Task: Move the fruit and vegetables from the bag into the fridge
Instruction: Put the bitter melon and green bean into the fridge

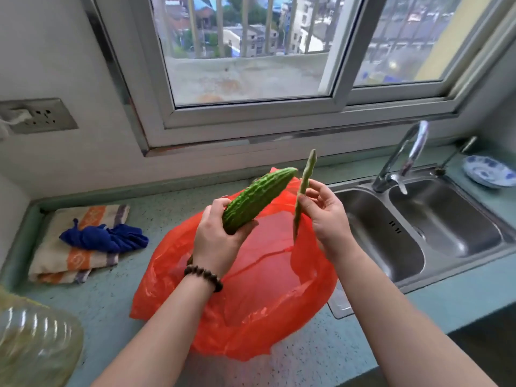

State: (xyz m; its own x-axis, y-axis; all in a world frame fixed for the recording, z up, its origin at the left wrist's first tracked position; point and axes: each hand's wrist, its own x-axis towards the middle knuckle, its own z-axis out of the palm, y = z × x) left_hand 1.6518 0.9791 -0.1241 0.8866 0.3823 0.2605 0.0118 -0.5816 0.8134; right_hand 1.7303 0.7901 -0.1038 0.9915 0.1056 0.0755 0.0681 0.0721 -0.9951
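Above a crumpled red plastic bag (251,289), the left hand (220,241) wraps a firm, knobbly green bitter gourd's (258,198) lower end. The right hand (326,216) pinches a thin, light, bendy green bean pod (304,182) mid-length; it likely needs a gentle hold.

red bag (251,317), green gourd (258,198), blue cloth (109,238)

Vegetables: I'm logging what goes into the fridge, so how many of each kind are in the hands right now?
Bitter gourd: 1, in the left hand.
Long green bean pod: 1, in the right hand.
Total: 2, both above the red bag.
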